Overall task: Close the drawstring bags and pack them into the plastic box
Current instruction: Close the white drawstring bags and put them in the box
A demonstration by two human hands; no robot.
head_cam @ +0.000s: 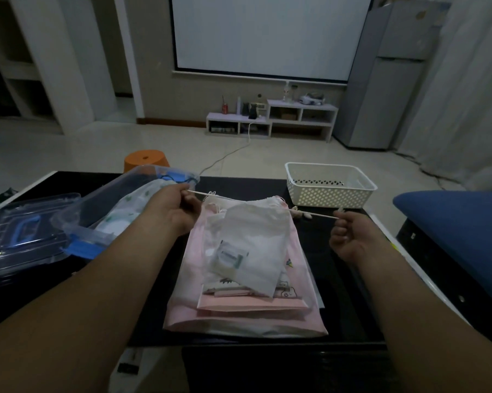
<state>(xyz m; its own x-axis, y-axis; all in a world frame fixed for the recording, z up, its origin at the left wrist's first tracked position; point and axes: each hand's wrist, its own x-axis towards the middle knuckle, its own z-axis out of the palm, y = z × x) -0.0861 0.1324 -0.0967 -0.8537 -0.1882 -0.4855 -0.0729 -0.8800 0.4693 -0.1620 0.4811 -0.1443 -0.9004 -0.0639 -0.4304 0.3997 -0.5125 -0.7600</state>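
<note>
A small white drawstring bag point(247, 245) lies on top of a stack of pink drawstring bags point(239, 316) in the middle of the dark table. Its cord runs out taut to both sides. My left hand point(174, 208) pinches the left cord end and my right hand point(349, 236) pinches the right cord end, and the bag's mouth is gathered between them. To the left stands the clear plastic box point(97, 205) with blue latches, and a white patterned bag point(126, 211) lies inside it.
The box's clear lid point(21, 236) with a blue handle lies at the far left. A white perforated basket point(330, 185) stands at the table's far right. A blue cushion point(460, 222) is at the right edge, and an orange stool point(145, 160) stands beyond the table.
</note>
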